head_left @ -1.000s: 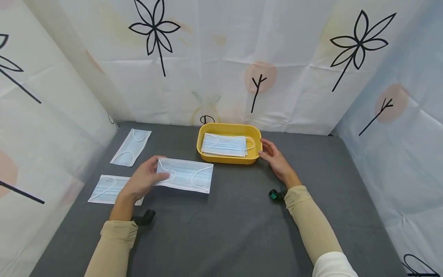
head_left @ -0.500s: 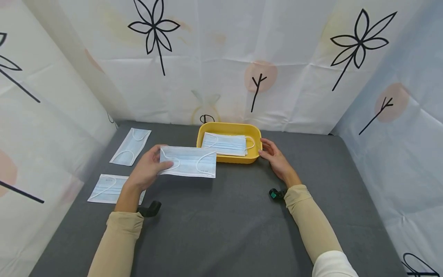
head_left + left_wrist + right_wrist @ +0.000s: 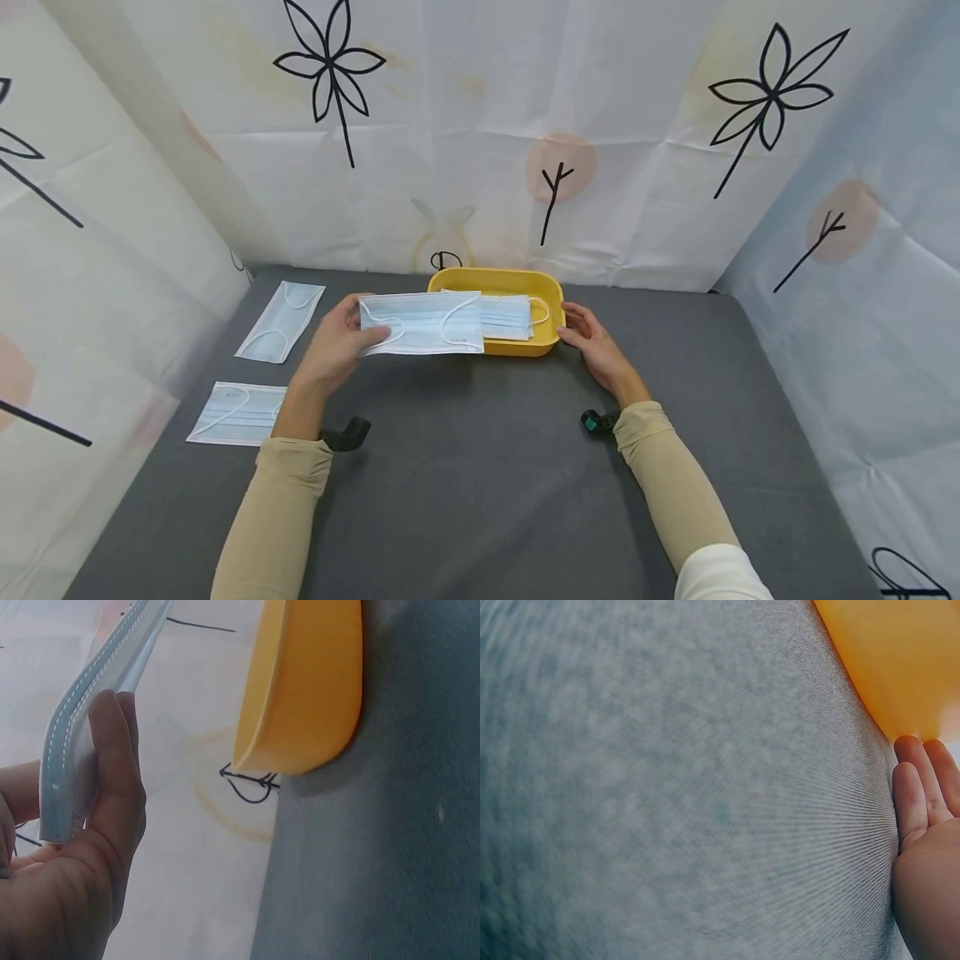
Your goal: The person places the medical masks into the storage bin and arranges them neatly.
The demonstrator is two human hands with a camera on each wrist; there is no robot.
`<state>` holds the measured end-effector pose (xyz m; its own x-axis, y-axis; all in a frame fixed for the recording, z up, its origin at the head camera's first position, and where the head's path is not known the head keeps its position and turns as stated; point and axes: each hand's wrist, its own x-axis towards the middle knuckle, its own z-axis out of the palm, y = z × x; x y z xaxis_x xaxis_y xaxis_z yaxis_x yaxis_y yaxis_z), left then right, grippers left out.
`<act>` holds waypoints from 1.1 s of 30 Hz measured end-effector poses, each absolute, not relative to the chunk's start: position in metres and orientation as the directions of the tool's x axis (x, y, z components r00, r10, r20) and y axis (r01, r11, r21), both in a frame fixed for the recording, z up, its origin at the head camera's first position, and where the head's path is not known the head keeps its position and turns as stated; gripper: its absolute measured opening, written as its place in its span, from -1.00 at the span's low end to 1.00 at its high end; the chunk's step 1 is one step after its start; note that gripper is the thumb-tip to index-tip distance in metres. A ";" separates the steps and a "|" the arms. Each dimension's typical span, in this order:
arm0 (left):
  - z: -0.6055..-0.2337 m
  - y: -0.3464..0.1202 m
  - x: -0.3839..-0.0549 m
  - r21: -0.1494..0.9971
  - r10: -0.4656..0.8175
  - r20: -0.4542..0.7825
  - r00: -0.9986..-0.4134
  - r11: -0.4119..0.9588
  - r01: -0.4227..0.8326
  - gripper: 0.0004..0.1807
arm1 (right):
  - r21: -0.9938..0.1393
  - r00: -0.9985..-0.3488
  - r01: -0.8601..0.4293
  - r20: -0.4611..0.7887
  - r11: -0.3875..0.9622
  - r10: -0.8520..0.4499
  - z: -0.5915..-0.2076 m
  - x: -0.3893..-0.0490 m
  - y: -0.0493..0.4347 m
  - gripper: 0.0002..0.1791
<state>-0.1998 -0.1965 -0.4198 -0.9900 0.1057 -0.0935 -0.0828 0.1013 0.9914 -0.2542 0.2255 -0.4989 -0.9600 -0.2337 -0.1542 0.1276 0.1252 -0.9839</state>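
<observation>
Sleeves, two: a left sleeve (image 3: pixel 273 517) and a right sleeve (image 3: pixel 675 487), both beige, the right one bordered with white at its lower end in the head view. A dark device (image 3: pixel 347 434) is worn at the left wrist and a second dark unit (image 3: pixel 597 422), marked with green, at the right.

Counter (image 3: pixel 465 500), dark grey; all items are carried on or above it.

Near mask (image 3: pixel 236 412), pale blue, laid flat at the left; its right end is hidden by the left wrist.

Hands, two, well apart. By the left hand (image 3: pixel 333 342), a held mask (image 3: pixel 422 325) is pinched at its left end between thumb and fingers, above the counter; in the head view part of the tray is overlapped by it, though a gap is shown in the left wrist view. By the right hand (image 3: pixel 596 346), fingers extended, the tray's right end is touched.

Tray (image 3: pixel 517 347), yellow, rounded corners. Inside: mask stock (image 3: pixel 506 317), pale blue, partly covered; count cannot be told.

Far mask (image 3: pixel 280 321), laid slantwise at the far left.

Backdrop (image 3: pixel 480 108), white, printed with black flowers.
</observation>
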 end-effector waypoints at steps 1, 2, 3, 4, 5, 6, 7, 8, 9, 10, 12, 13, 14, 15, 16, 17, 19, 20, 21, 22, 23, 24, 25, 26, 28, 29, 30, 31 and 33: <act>-0.420 -0.194 -0.202 0.993 0.104 -0.093 -0.990 0.086 -0.084 -0.38 | -0.984 -0.960 0.128 -0.155 0.127 -0.232 -0.499 -0.254 0.225 -0.31; -0.420 -0.191 -0.204 0.994 0.103 -0.091 -0.991 0.072 -0.084 -0.38 | -0.984 -0.961 0.128 -0.155 0.125 -0.231 -0.500 -0.254 0.225 -0.31; -0.420 -0.189 -0.206 0.995 0.102 -0.092 -0.991 0.059 -0.086 -0.38 | -0.984 -0.961 0.128 -0.154 0.125 -0.228 -0.500 -0.254 0.225 -0.32; -0.420 -0.186 -0.208 0.995 0.104 -0.091 -0.990 0.043 -0.087 -0.38 | -0.984 -0.962 0.125 -0.151 0.126 -0.228 -0.500 -0.254 0.225 -0.32; -0.420 -0.184 -0.210 0.995 0.104 -0.093 -0.990 0.027 -0.091 -0.38 | -0.985 -0.962 0.120 -0.147 0.127 -0.230 -0.501 -0.254 0.225 -0.31; -0.420 -0.182 -0.212 0.995 0.104 -0.096 -0.990 0.016 -0.095 -0.38 | -0.985 -0.962 0.117 -0.144 0.126 -0.231 -0.501 -0.254 0.225 -0.32; -0.420 -0.180 -0.214 0.995 0.103 -0.100 -0.990 0.011 -0.099 -0.38 | -0.985 -0.962 0.112 -0.140 0.128 -0.233 -0.502 -0.254 0.224 -0.31; -0.420 -0.178 -0.216 0.995 0.107 -0.101 -0.989 0.007 -0.101 -0.38 | -0.986 -0.962 0.107 -0.136 0.129 -0.236 -0.502 -0.254 0.225 -0.31; -0.420 -0.176 -0.217 0.994 0.106 -0.105 -0.989 0.004 -0.105 -0.38 | -0.986 -0.962 0.104 -0.133 0.130 -0.239 -0.503 -0.254 0.225 -0.31; -0.420 -0.174 -0.219 0.994 0.105 -0.108 -0.989 0.003 -0.108 -0.38 | -0.986 -0.962 0.102 -0.131 0.128 -0.241 -0.503 -0.254 0.225 -0.31; -0.421 -0.171 -0.223 0.994 0.107 -0.113 -0.988 0.001 -0.114 -0.37 | -0.987 -0.961 0.101 -0.130 0.124 -0.245 -0.504 -0.255 0.226 -0.32; -0.421 -0.169 -0.224 0.993 0.106 -0.117 -0.987 -0.003 -0.118 -0.37 | -0.987 -0.960 0.100 -0.128 0.123 -0.247 -0.505 -0.255 0.226 -0.31; -0.421 -0.166 -0.227 0.993 0.105 -0.119 -0.987 -0.006 -0.120 -0.36 | -0.988 -0.960 0.102 -0.129 0.119 -0.247 -0.505 -0.255 0.227 -0.32; -0.421 -0.164 -0.229 0.992 0.104 -0.120 -0.987 -0.014 -0.122 -0.35 | -0.988 -0.961 0.101 -0.128 0.118 -0.246 -0.506 -0.255 0.227 -0.32; -0.421 -0.162 -0.231 0.992 0.103 -0.119 -0.987 -0.019 -0.122 -0.35 | -0.988 -0.961 0.101 -0.127 0.116 -0.246 -0.506 -0.255 0.227 -0.32; -0.421 -0.160 -0.233 0.992 0.101 -0.120 -0.988 -0.024 -0.123 -0.35 | -0.988 -0.961 0.100 -0.126 0.116 -0.245 -0.506 -0.254 0.227 -0.31; -0.422 -0.155 -0.238 0.991 0.091 -0.122 -0.988 -0.035 -0.126 -0.35 | -0.989 -0.963 0.098 -0.123 0.115 -0.242 -0.505 -0.254 0.227 -0.31; -0.423 -0.153 -0.240 0.991 0.085 -0.123 -0.989 -0.039 -0.127 -0.36 | -0.989 -0.963 0.096 -0.122 0.116 -0.241 -0.505 -0.254 0.227 -0.31; -0.423 -0.151 -0.242 0.991 0.081 -0.124 -0.989 -0.041 -0.128 -0.37 | -0.989 -0.963 0.096 -0.122 0.115 -0.240 -0.505 -0.254 0.227 -0.31; -0.424 -0.149 -0.245 0.991 0.073 -0.128 -0.989 -0.037 -0.131 -0.37 | -0.989 -0.963 0.096 -0.122 0.114 -0.240 -0.505 -0.254 0.227 -0.31; -0.425 -0.147 -0.247 0.990 0.068 -0.132 -0.989 -0.041 -0.135 -0.37 | -0.989 -0.963 0.097 -0.122 0.113 -0.241 -0.505 -0.254 0.227 -0.31; -0.425 -0.145 -0.249 0.989 0.064 -0.136 -0.989 -0.042 -0.139 -0.36 | -0.989 -0.962 0.099 -0.124 0.113 -0.242 -0.505 -0.254 0.227 -0.31; -0.426 -0.143 -0.251 0.989 0.062 -0.140 -0.988 -0.042 -0.143 -0.35 | -0.988 -0.962 0.102 -0.127 0.112 -0.243 -0.505 -0.254 0.227 -0.30; -0.426 -0.141 -0.253 0.988 0.060 -0.147 -0.987 -0.041 -0.149 -0.34 | -0.989 -0.961 0.105 -0.129 0.109 -0.243 -0.505 -0.254 0.227 -0.30; -0.427 -0.137 -0.257 0.985 0.059 -0.162 -0.985 -0.040 -0.165 -0.31 | -0.989 -0.961 0.108 -0.131 0.105 -0.244 -0.506 -0.254 0.227 -0.31; -0.427 -0.135 -0.259 0.983 0.057 -0.172 -0.983 -0.048 -0.175 -0.30 | -0.989 -0.961 0.109 -0.132 0.104 -0.244 -0.506 -0.255 0.227 -0.31; -0.426 -0.134 -0.261 0.982 0.056 -0.181 -0.982 -0.049 -0.184 -0.29 | -0.988 -0.961 0.108 -0.131 0.106 -0.241 -0.505 -0.255 0.227 -0.31; -0.427 -0.132 -0.263 0.979 0.053 -0.192 -0.980 -0.052 -0.195 -0.29 | -0.989 -0.962 0.108 -0.131 0.104 -0.240 -0.506 -0.255 0.227 -0.31; -0.427 -0.129 -0.267 0.976 0.045 -0.210 -0.977 -0.052 -0.212 -0.29 | -0.989 -0.962 0.106 -0.129 0.105 -0.240 -0.506 -0.255 0.226 -0.32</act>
